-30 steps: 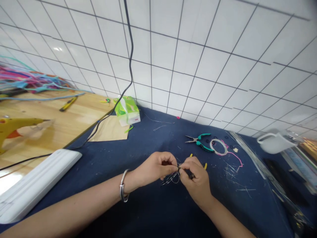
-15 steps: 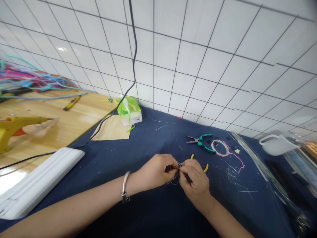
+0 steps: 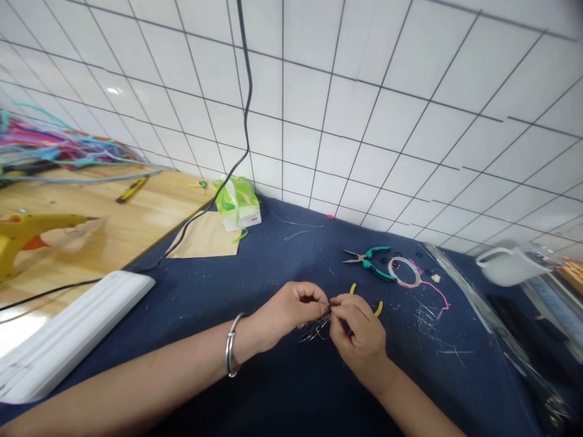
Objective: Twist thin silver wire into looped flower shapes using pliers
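My left hand (image 3: 285,312), with a silver bangle (image 3: 231,346) at the wrist, is closed in a pinch. My right hand (image 3: 357,328) is closed too, its fingertips almost meeting the left ones. Between and below them is a small bundle of thin dark, shiny wires (image 3: 314,329), spreading toward the lower left. Its upper part is hidden by my fingers. Yellow handles (image 3: 378,308) of a tool stick out behind my right hand; the rest of it is covered. Beyond them lie teal-handled needle-nose pliers (image 3: 367,258), jaws apart.
Right of the pliers are a pale ring-shaped coil (image 3: 404,272), a pink strand (image 3: 438,291) and wire scraps (image 3: 426,318). A white mug (image 3: 505,267) stands far right. Left are a white power strip (image 3: 77,334), a yellow glue gun (image 3: 36,230) and a tissue pack (image 3: 239,203).
My left fingers have shifted slightly and loosened from a curled grip to a pinch at the top. More of the wire bundle shows below them. My right hand has barely moved.
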The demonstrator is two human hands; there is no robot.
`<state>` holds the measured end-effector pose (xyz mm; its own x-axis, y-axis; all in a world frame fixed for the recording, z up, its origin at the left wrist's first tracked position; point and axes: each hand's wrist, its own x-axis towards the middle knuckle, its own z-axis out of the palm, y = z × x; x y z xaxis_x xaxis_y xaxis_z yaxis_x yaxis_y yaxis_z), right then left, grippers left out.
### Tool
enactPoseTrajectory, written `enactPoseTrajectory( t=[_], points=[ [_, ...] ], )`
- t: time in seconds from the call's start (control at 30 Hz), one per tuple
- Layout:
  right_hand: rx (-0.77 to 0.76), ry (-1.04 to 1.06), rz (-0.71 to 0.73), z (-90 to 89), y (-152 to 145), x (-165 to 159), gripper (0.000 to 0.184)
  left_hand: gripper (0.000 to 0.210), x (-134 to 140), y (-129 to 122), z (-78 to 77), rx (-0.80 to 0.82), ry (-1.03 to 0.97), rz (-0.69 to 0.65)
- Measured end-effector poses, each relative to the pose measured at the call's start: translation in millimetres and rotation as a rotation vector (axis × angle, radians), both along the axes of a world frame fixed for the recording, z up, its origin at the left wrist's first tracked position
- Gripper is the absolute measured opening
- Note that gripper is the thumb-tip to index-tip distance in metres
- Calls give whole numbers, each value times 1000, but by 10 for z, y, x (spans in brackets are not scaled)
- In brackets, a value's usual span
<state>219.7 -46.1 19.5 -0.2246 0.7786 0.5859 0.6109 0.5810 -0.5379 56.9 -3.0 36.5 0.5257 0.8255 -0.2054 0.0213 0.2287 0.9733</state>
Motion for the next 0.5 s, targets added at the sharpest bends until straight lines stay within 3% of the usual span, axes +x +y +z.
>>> enactPoseTrajectory(
  t=[0.1,0.17,0.37,0.5],
  points=[
    [-6,0,-2,36,2,4,17,9,-15,16,-22,-63,-53,-30],
    [-7,2,-3,54,1,7,16,8,-29,26,-12,-1,-58,-53],
    [-23,5,-33,42,-1,19,16,14,-82,60,94,526,44,-184],
    [-13,-4,-33,20,2,24,16,17,-93,64,84,658,114,-199]
  ],
)
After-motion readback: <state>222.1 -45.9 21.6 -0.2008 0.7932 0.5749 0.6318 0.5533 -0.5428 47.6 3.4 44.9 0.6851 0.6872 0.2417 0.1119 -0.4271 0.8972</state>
